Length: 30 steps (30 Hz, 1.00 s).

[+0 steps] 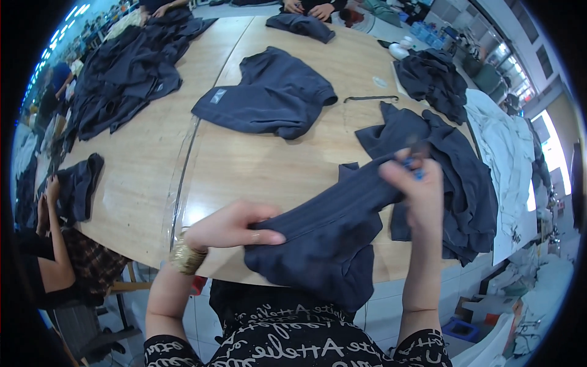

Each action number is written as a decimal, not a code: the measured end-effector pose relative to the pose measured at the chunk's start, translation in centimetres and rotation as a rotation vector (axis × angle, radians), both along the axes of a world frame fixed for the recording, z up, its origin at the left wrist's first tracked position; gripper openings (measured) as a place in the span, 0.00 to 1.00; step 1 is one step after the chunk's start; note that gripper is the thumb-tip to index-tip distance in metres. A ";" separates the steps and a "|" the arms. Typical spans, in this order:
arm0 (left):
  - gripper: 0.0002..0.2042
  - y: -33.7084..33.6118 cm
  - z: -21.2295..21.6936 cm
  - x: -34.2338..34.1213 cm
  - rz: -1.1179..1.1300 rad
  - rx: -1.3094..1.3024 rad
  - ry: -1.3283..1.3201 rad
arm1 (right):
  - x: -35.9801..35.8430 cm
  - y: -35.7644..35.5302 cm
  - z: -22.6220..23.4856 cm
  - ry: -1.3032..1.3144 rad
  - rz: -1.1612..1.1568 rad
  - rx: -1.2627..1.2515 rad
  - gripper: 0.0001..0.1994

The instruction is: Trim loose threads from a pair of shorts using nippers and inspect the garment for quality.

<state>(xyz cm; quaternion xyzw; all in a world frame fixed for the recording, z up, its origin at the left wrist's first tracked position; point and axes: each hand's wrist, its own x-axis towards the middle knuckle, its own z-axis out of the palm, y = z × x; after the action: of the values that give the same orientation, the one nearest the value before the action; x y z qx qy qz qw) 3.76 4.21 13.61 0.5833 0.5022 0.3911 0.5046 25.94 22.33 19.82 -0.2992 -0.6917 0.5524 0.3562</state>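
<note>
Near the table's front edge, dark blue-grey shorts (318, 235) hang between my hands, their wide waistband stretched up to the right. My left hand (235, 227) is closed on the waistband's left end, thumb on top. At the other end, my right hand (419, 183) pinches the band, slightly blurred by motion. A small blue-handled tool (413, 166), perhaps thread snips, is tucked in its fingers; its tip is smeared. Right beside that hand lies a heap of dark garments (461, 183), partly hidden by my hand.
Another pair of dark shorts (269, 95) lies flat mid-table (244, 165). A dark strip (371, 98) lies to its right. More dark clothes (131, 67) cover the far left, with a dark pile (431, 79) far right beside white cloth (501, 147). A co-worker's hands (50, 196) handle cloth at left.
</note>
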 end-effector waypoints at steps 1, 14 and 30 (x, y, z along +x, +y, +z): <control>0.10 -0.8 0.3 -1.1 0.027 -0.060 0.006 | 0.9 0.6 1.0 0.166 -0.126 -0.110 0.07; 0.09 -3.4 5.5 -3.9 0.228 -0.005 -0.055 | 7.2 2.0 1.3 0.223 -0.206 -0.115 0.03; 0.15 -3.5 6.9 -3.8 0.303 -0.003 0.109 | 8.1 4.3 -0.5 0.248 -0.130 -0.153 0.06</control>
<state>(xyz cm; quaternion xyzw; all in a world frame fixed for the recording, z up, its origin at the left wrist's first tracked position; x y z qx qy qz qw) 0.00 0.74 20.53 0.5204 0.6117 0.4297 0.4127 34.08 26.62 19.34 -0.2993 -0.5775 0.6119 0.4499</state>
